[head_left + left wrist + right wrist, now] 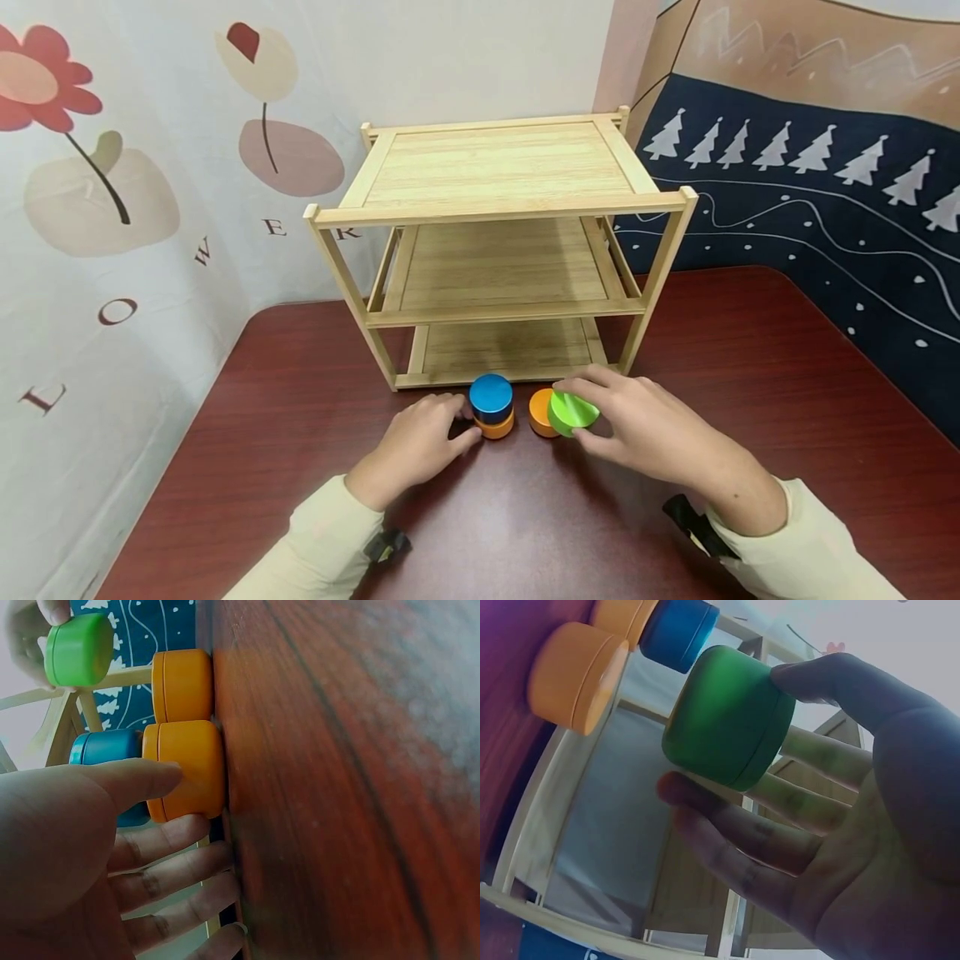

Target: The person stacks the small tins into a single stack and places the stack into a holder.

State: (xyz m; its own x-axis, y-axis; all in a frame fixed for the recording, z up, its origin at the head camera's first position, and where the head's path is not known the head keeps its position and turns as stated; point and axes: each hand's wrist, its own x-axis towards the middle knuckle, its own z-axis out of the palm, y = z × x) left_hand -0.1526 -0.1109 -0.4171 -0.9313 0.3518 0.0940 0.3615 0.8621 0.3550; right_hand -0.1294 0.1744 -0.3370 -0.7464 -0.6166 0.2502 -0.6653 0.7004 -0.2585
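Observation:
My right hand [648, 421] pinches a small green lidded jar [572, 414] between thumb and fingers. In the right wrist view that green jar [724, 720] is off the table, tilted. Just below and left of it, an orange jar [540, 414] stands on the table. A blue jar [491, 398] sits on top of another orange jar [497, 428], forming a stack of two. At the stack's left side is my left hand [420, 437], fingers loosely spread. The left wrist view has its thumb in front of the lower orange jar [199, 742]; whether it touches, I cannot tell.
Behind the jars stands a wooden three-tier shelf [480, 204], its lowest board [502, 348] close to table height. The dark red table [247, 433] extends to both sides. Printed cloths [172, 275] hang at the back and right.

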